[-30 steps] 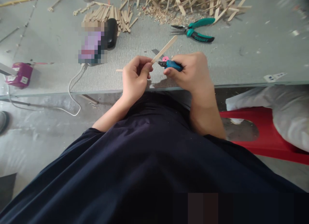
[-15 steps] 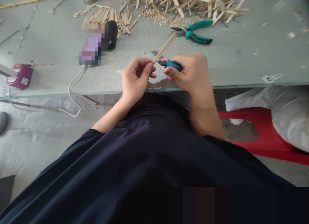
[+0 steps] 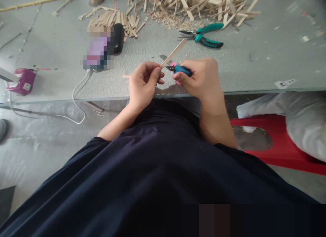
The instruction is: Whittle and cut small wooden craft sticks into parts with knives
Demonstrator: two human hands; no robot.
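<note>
My left hand (image 3: pixel 145 82) pinches the lower end of a flat wooden craft stick (image 3: pixel 174 52), which slants up to the right. My right hand (image 3: pixel 200 75) is closed around blue-handled cutting pliers (image 3: pixel 182 70). Their dark jaws sit right beside the stick near my left fingertips; I cannot tell whether they touch it. Partly hidden behind the pliers lies a pink-handled tool (image 3: pixel 173 64) with a flat metal blade (image 3: pixel 163 56). Another light stick (image 3: pixel 125 76) shows its end beside my left hand. Farther back lie green-and-black long-nose pliers (image 3: pixel 202 36).
A heap of loose craft sticks (image 3: pixel 203 5) with wood chips (image 3: pixel 168 20) lies at the back. A smaller stick pile (image 3: pixel 112 17) is left of it, behind a black case (image 3: pixel 118 38) and a blurred phone (image 3: pixel 98 51) on a white cable (image 3: pixel 76 87). A red stool (image 3: pixel 280 135) stands right.
Both hands keep nearly the same place, with the stick and the pliers still close together. The view has shifted very slightly.
</note>
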